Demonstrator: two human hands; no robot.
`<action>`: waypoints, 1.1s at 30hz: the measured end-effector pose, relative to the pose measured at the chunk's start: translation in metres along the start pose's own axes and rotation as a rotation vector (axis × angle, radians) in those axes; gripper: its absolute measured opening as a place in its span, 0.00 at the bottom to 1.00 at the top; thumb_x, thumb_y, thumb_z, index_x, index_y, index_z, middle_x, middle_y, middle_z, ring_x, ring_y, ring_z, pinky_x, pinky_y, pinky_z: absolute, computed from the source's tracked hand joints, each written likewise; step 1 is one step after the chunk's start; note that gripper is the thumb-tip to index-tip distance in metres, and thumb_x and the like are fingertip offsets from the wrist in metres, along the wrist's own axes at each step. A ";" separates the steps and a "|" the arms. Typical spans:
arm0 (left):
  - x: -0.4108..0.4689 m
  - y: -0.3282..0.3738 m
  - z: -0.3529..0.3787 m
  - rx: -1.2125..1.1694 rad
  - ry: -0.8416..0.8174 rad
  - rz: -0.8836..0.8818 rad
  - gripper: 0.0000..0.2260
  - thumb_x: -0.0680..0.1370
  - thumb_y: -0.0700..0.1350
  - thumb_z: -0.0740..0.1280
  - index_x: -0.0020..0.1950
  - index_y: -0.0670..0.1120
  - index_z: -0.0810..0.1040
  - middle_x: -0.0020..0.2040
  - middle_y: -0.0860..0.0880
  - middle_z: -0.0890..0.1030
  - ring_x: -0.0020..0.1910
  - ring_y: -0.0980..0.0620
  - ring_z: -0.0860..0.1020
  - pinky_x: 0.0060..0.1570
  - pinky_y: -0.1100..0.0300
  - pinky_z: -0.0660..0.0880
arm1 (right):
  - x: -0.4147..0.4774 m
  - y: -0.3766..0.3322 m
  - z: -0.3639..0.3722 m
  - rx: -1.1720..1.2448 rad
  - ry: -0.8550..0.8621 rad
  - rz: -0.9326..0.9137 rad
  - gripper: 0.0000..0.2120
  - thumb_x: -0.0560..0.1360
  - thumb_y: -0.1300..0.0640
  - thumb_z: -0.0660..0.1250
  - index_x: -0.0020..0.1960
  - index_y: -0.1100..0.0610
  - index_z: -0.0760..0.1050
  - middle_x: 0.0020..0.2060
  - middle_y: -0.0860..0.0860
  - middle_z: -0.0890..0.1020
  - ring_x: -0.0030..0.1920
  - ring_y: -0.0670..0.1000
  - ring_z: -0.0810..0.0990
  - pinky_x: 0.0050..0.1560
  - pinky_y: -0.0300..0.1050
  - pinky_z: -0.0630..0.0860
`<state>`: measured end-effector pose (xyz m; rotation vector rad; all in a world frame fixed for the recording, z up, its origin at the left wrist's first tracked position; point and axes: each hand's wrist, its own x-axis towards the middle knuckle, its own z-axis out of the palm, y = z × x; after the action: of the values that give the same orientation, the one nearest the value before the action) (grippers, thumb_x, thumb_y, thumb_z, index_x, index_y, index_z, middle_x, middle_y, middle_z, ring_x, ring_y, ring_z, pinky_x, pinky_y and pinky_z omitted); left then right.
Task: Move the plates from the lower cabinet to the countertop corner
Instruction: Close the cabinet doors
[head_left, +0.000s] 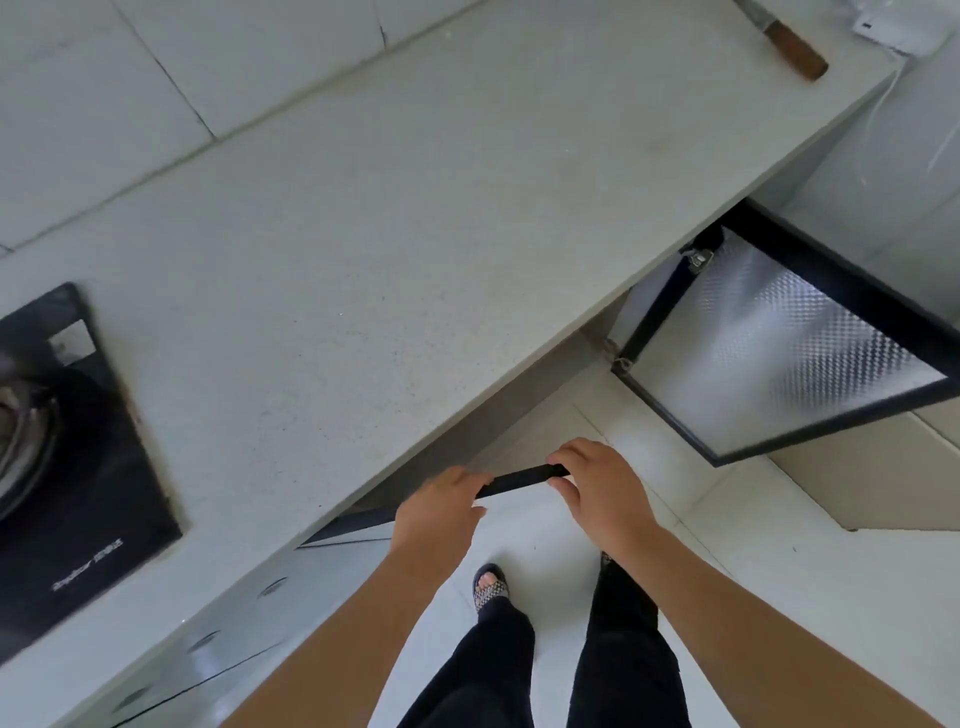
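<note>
one long pale countertop (389, 234) fills most of the view, with a stove (78, 467) at its left end and a wooden-handled knife (795, 49) at the far right. below its edge a glass cabinet door (779, 353) stands open. nearer, both hands curl round the dark top rail (519, 479) of a second door, left hand (441, 506) beside right hand (605, 488). no plates show; they are probably inside, hidden under the counter. best to swing this door fully wide, then crouch before reaching in.
</note>
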<state>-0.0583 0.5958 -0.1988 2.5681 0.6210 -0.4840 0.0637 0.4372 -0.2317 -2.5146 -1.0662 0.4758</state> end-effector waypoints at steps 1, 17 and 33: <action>0.000 0.001 -0.001 -0.003 -0.001 -0.007 0.18 0.80 0.48 0.59 0.70 0.55 0.65 0.68 0.56 0.69 0.64 0.54 0.70 0.60 0.58 0.71 | 0.006 0.001 -0.002 -0.003 0.000 -0.021 0.12 0.77 0.53 0.64 0.58 0.54 0.77 0.53 0.47 0.78 0.53 0.50 0.76 0.55 0.39 0.70; 0.005 0.037 0.027 -0.001 0.102 -0.305 0.30 0.80 0.48 0.58 0.77 0.50 0.45 0.78 0.52 0.45 0.77 0.51 0.42 0.70 0.57 0.61 | 0.070 0.038 -0.015 -0.101 0.045 -0.459 0.12 0.64 0.62 0.78 0.47 0.57 0.82 0.42 0.50 0.82 0.39 0.52 0.82 0.36 0.41 0.78; 0.020 0.011 0.093 0.276 0.396 -0.240 0.44 0.67 0.44 0.72 0.76 0.46 0.49 0.77 0.46 0.50 0.75 0.45 0.55 0.65 0.46 0.66 | 0.055 0.057 0.036 -0.314 0.168 -0.456 0.34 0.69 0.54 0.73 0.70 0.63 0.64 0.69 0.57 0.70 0.70 0.57 0.66 0.68 0.57 0.65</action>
<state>-0.0574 0.5471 -0.2812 2.8935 1.0744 -0.1375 0.1187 0.4484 -0.2978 -2.3902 -1.6893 -0.0357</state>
